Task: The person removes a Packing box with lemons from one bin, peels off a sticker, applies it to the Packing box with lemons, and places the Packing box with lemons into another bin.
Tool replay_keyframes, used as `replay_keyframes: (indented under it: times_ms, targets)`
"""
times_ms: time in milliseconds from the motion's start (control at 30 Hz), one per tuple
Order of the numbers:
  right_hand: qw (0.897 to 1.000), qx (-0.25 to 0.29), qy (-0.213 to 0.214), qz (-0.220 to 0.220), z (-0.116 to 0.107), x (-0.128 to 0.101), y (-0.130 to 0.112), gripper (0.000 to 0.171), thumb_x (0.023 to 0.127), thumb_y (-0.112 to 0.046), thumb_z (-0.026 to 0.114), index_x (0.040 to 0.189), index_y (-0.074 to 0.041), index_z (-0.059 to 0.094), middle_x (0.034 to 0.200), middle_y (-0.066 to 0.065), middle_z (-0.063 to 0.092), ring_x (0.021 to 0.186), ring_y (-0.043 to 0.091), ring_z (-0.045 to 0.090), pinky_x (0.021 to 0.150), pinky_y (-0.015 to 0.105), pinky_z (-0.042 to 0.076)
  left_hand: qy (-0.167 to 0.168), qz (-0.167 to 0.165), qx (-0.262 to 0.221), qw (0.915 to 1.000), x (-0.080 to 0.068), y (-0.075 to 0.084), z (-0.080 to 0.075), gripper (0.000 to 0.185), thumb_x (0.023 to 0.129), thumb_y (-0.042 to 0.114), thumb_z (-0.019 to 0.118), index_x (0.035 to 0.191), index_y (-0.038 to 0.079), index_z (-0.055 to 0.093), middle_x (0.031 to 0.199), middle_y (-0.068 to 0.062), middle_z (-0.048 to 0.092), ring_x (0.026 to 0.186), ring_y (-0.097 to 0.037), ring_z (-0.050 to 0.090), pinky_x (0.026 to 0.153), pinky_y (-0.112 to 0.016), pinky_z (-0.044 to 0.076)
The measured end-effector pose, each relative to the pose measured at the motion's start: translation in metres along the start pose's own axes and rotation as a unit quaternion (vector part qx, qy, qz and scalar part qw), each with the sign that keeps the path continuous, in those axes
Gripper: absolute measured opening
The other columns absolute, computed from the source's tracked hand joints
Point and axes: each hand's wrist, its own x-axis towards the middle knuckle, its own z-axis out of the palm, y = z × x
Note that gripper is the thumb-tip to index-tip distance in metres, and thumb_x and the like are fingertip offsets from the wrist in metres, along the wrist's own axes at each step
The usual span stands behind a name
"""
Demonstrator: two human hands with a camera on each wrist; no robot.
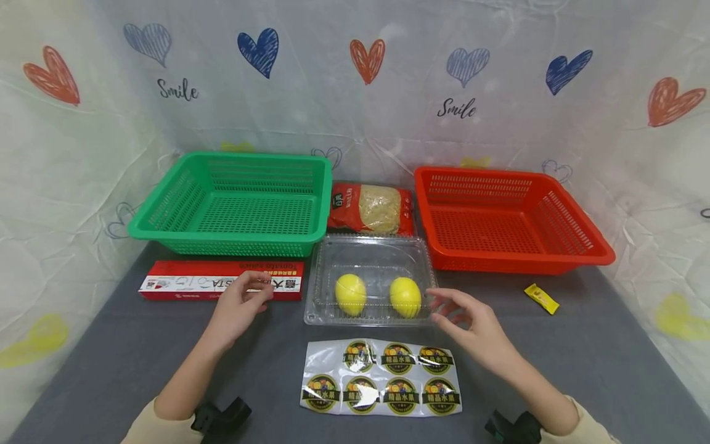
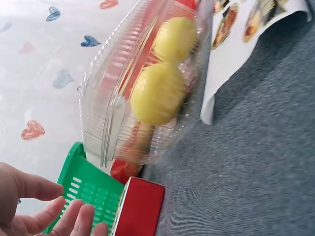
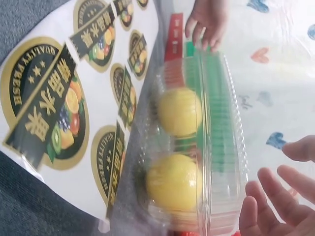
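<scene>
Both hands are loose and holding nothing, mid-frame in the head view. Left hand (image 1: 240, 306) hovers by the red box (image 1: 220, 280), right hand (image 1: 471, 327) just beside the clear box (image 1: 370, 250) with two lemons (image 1: 350, 294).

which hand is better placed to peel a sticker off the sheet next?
Probably right. The right hand hangs open beside the clear plastic clamshell box, just above the sticker sheet's right end. The left hand sits farther off, over the long red pasta box.
</scene>
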Motion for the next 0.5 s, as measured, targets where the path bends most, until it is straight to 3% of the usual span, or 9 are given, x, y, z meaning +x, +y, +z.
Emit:
replay_keyframes:
  times_ms: [167, 500]
  targets:
    - [1.000, 0.016, -0.018, -0.011, 0.003, -0.002, -0.002, 0.038, 0.082, -0.005, 0.067, 0.119, -0.007, 0.058, 0.094, 0.001, 0.063, 0.079, 0.010, 0.058, 0.065, 0.026, 0.051, -0.010, 0.019, 0.057, 0.9982, -0.007, -0.001, 0.003, 0.026, 0.089, 0.009, 0.057, 0.113, -0.001, 0.053, 0.100, -0.016, 0.060, 0.087, -0.030, 0.061, 0.067, -0.023, 0.050]
    - [0.999, 0.030, -0.037, -0.027, 0.011, -0.006, -0.002, 0.033, 0.083, -0.005, 0.065, 0.116, -0.005, 0.059, 0.093, 0.007, 0.063, 0.078, 0.009, 0.059, 0.064, 0.026, 0.051, -0.031, 0.032, 0.089, 0.9950, -0.014, -0.005, 0.010, 0.021, 0.087, 0.008, 0.060, 0.108, 0.002, 0.057, 0.097, -0.012, 0.061, 0.080, -0.024, 0.061, 0.061, -0.026, 0.050]
